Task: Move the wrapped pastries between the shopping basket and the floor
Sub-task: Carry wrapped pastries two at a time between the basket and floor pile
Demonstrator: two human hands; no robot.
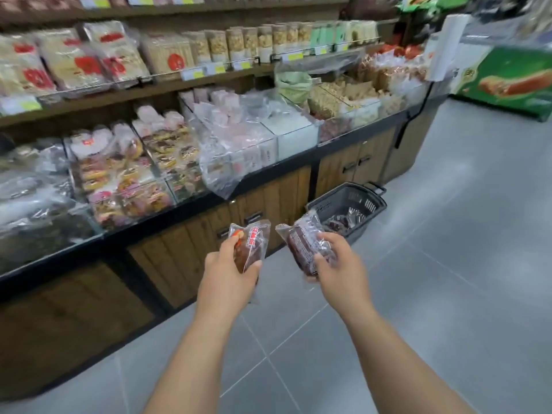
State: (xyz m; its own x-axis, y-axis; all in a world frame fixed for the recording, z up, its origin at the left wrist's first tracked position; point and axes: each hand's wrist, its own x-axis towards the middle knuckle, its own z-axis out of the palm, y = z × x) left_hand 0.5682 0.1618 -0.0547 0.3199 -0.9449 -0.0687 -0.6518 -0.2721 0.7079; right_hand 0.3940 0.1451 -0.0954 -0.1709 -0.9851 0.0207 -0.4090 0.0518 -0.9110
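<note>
The left hand (228,271) is clamped on a wrapped pastry (250,246) with red print, and the right hand (336,268) grips a darker wrapped pastry (301,242) just beside it. Beyond the right hand, the dark basket (349,204) sits on the grey floor (448,264) (more wrapped pastries (343,222) lie inside), against the wooden counter (268,198).

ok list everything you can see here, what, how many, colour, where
wrapped pastry: one, brown in clear wrap with red print, in left hand
wrapped pastry, darker: one, dark brown, clear wrap, in right hand
shopping basket: one, dark grey, on floor by the counter, dark packets inside
floor: grey tiles
display counter: wood front, clear bins of packed snacks on top
wall shelves: bagged and tubbed snacks, count unclear
left hand: grip shut on pastry
right hand: grip shut on darker pastry
</note>
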